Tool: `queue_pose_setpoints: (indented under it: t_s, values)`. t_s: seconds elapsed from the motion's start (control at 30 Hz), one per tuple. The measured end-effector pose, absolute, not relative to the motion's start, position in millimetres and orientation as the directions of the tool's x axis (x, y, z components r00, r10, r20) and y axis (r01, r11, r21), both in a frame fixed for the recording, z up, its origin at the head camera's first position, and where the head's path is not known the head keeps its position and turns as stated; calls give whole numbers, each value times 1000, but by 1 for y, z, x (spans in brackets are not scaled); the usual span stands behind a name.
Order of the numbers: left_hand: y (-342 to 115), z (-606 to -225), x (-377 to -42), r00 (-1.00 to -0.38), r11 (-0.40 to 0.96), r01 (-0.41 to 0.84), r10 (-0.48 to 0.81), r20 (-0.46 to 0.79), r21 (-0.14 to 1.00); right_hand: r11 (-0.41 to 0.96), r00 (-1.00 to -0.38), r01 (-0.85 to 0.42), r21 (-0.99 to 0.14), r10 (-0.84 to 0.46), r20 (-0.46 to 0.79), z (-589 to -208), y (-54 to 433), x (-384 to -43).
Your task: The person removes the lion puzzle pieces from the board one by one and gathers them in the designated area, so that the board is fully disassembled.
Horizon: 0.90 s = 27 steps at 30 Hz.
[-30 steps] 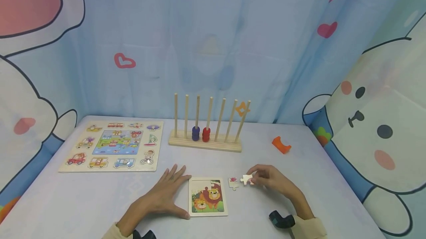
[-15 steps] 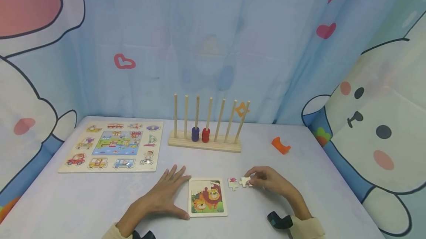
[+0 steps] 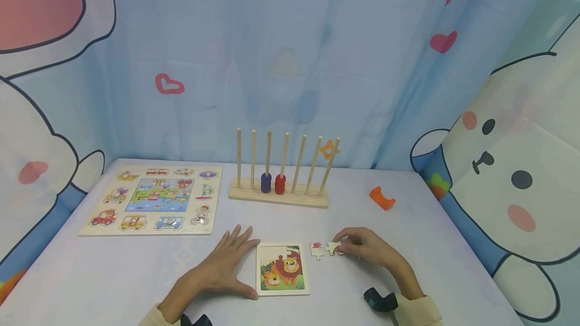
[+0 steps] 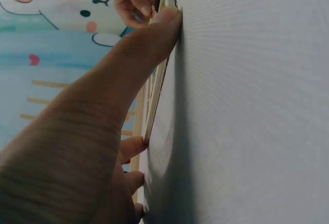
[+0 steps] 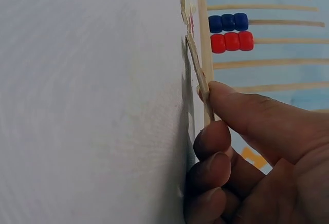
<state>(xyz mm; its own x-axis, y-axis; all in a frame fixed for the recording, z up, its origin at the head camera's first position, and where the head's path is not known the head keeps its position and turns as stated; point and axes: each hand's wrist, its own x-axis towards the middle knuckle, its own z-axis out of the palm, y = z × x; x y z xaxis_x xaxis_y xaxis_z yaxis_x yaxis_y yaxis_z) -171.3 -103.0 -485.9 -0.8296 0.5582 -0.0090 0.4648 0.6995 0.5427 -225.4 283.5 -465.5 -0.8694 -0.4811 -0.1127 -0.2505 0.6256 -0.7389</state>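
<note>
My left hand [image 3: 222, 265] lies spread on the table, its thumb and index fingertip touching the left edge of a small wooden jigsaw tray [image 3: 284, 294]. A lion picture [image 3: 286, 269] partly fills that tray, with bare wood at the upper part. In the left wrist view the thumb [image 4: 167, 19] rests against the tray's edge. My right hand [image 3: 369, 246] pinches a jigsaw piece [image 3: 333, 248] between thumb and fingers, right of the tray. The right wrist view shows this held piece [image 5: 199, 72] tilted, one end at the tabletop. Between it and the tray lies another jigsaw piece [image 3: 317, 251].
Behind the tray stands a wooden peg rack [image 3: 278, 198] with blue beads [image 3: 266, 183] and red beads [image 3: 280, 184]. A vehicle puzzle board [image 3: 149, 230] lies at the back left. An orange curved block [image 3: 382, 198] sits at the back right.
My right hand has shifted slightly left and nearer with its jigsaw piece, then stayed almost still. The left hand and the tray keep their places.
</note>
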Motion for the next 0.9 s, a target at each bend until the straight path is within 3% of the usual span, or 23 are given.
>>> queue_pose_setpoints:
  t_s: [0.63,0.9]
  values:
    - [-102,-486,-172,-829,696,463,559,-9,548,677,-896,-251,-692,-433,-99,-467,284,-228]
    - [-103,-485,-171,-827,691,467,563,-5,552,693,-942,-278,-666,-333,47,-466,267,-230]
